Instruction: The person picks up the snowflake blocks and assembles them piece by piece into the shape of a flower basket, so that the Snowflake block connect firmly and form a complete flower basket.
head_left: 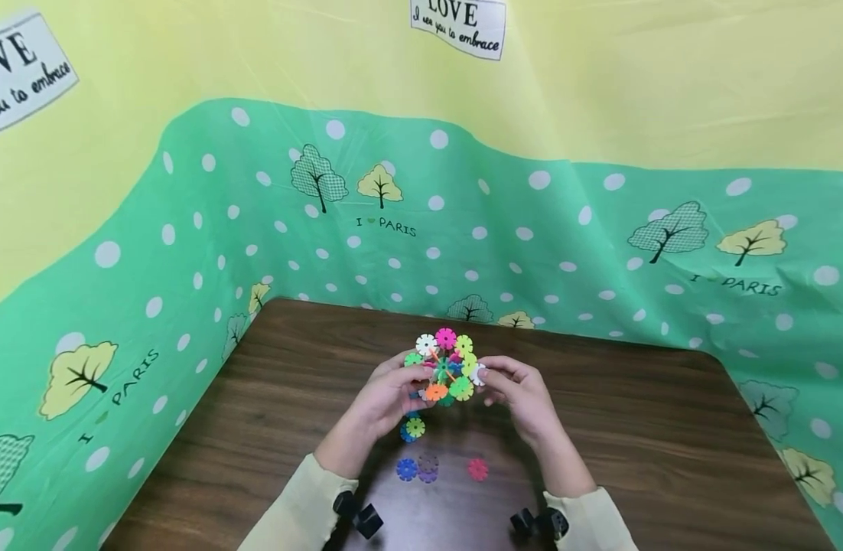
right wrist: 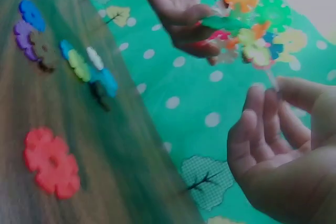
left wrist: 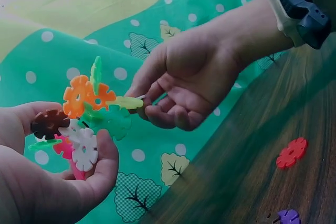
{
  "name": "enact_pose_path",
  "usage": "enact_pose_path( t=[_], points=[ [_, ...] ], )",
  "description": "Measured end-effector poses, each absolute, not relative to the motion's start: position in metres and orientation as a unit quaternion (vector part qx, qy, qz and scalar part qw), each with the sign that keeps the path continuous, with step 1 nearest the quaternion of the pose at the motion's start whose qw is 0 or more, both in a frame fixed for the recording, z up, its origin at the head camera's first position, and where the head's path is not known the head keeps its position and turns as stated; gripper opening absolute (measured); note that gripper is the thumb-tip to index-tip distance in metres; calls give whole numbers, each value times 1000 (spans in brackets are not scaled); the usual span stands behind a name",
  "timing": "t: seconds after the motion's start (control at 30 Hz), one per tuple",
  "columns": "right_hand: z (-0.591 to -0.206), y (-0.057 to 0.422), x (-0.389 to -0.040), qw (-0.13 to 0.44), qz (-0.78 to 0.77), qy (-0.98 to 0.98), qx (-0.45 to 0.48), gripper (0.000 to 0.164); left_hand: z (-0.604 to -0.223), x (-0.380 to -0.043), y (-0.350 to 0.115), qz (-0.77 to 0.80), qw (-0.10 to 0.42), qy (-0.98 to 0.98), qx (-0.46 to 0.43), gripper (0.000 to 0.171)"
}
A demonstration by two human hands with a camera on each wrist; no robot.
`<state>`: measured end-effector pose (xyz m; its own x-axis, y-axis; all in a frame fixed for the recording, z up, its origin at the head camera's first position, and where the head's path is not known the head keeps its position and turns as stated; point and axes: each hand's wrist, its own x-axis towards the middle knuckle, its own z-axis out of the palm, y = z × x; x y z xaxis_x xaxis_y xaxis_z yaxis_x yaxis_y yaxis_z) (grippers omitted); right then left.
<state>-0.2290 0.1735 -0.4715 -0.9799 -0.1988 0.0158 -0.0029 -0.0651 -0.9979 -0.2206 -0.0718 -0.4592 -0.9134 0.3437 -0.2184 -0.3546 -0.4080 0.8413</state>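
l hand [head_left: 388, 392] ptly behind disc cluster [head_left: 444, 371]

Outward of both grips, passage lay over the dark-brown wood-grain table [head_left: 635, 413]; on the grip's near side, a gap ran between a flat purple notched plastic disc [head_left: 428, 477] and a flat red one [head_left: 477, 469]; beyond, green white-dotted cloth [head_left: 456, 260] barred the way

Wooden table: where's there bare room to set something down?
The wooden table is bare at left, between patterned cloth and left hand, and at right, between right hand and cloth. It's crowded in the middle: loose discs, with the disc cluster held above.
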Motion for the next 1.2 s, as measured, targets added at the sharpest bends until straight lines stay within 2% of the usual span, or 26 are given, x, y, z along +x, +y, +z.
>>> enact_pose_path(
  t=[0.23, 0.5, 0.8, 0.9, 1.07, 1.2],
  points=[
    [-475, 169, -228, 81, -771, 624, -96, 9, -459, -221, -75, 848, 212, 485, -11, 24],
    [-472, 163, -227, 73, -763, 637, -82, 12, -459, -221, -78, 851, 222, 477, -12, 18],
    [-474, 167, -227, 62, -764, 640, -59, 11, -464, -220, -74, 848, 231, 477, -11, 23],
    [-474, 168, -226, 60, -756, 649, -56, 14, -466, -220, -72, 845, 235, 481, -7, 27],
    [-474, 166, -225, 48, -730, 680, -49, 28, -467, -221, -66, 815, 226, 534, -7, 39],
    [-476, 164, -224, 50, -707, 704, -48, 30, -468, -221, -62, 780, 214, 588, -13, 54]
  ],
)
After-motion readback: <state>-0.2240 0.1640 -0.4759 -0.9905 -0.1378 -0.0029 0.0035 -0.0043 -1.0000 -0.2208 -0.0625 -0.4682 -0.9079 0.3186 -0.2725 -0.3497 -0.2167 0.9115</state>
